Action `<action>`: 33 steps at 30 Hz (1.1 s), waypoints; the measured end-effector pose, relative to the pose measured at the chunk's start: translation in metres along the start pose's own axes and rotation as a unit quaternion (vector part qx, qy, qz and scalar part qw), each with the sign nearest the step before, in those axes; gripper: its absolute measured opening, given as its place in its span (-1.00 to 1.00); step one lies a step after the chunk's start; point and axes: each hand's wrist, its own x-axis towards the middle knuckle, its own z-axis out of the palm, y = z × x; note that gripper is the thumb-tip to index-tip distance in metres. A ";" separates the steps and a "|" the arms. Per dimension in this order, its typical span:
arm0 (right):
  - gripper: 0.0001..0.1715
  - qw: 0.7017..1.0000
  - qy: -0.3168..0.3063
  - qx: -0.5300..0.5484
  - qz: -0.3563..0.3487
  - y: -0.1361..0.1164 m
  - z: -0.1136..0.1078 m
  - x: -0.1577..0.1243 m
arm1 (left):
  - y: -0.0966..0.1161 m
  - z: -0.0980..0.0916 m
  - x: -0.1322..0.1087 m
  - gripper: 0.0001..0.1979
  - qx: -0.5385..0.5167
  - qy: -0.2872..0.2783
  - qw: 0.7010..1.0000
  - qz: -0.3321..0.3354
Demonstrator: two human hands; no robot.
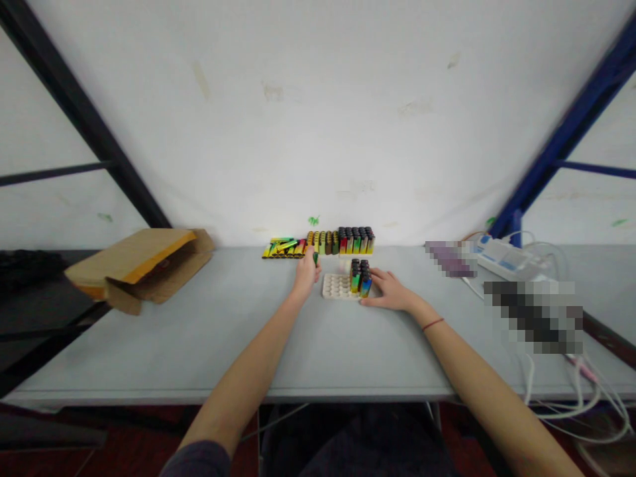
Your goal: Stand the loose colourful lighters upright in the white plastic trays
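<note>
Closed around a slim green lighter (315,259), the grip of the left hand (305,270) sits just above the middle of the frame, fingers curled in so that only a sliver shows; the angle of its long axis cannot be told. Right of that grip and a little lower in the frame lies a white holed tray (336,286), its long axis running left to right across the surface (338,351). The left hand is nearer the tray's bare left part; the right hand (392,291), thumb and fingers spread, is at its right end, beside the black-topped lighters (366,285) standing upright there. Whether it presses on tray or lighters is unclear. Counted: one lighter showing in the left grip, one near tray, and two lighters along the front of its filled part, the rows behind overlapping too much to count. Beyond, near the wall, a standing block of black-topped lighters (356,242) shows five across its front; left of it, the yellow-topped pieces (324,242) and the loose yellow lighters (283,248) are too small to count. One cardboard box (134,255) lies at the left of the frame.
</note>
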 end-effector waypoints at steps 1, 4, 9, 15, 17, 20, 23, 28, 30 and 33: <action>0.10 1.000 0.001 0.000 0.000 0.000 0.000 0.000 | 0.001 0.002 -0.002 -0.52 -0.012 0.006 1.000 0.003; 0.11 1.000 0.000 0.002 0.002 0.000 -0.001 0.000 | 0.003 0.005 -0.006 -0.52 -0.055 0.003 0.998 -0.003; 0.09 1.000 0.000 0.007 0.001 -0.002 -0.001 0.000 | 0.005 0.004 -0.005 -0.45 -0.061 0.022 0.997 -0.043; 0.07 1.000 0.002 0.003 -0.002 -0.001 -0.001 -0.001 | 0.006 0.006 -0.006 -0.51 -0.047 0.037 0.997 -0.046; 0.06 1.000 0.003 0.002 -0.002 -0.001 0.000 -0.001 | 0.006 0.007 -0.007 -0.54 -0.068 0.035 0.996 -0.048; 0.05 1.000 0.003 0.004 -0.003 0.001 0.001 0.000 | 0.007 0.009 -0.009 -0.55 -0.093 0.035 0.994 -0.044; 0.05 1.000 0.000 0.004 0.000 0.001 0.000 0.000 | 0.008 0.011 -0.010 -0.58 -0.098 0.040 0.994 -0.039; 0.08 1.000 -0.004 0.003 0.002 -0.001 -0.002 -0.001 | 0.008 0.010 -0.013 -0.54 -0.110 0.019 0.993 -0.036; 0.09 1.000 -0.004 0.001 0.003 -0.001 -0.002 -0.001 | 0.007 0.009 -0.013 -0.49 -0.117 0.007 0.993 -0.032; 0.08 1.000 -0.002 0.000 0.001 -0.001 -0.002 0.000 | 0.006 0.006 -0.012 -0.44 -0.122 -0.003 0.992 -0.029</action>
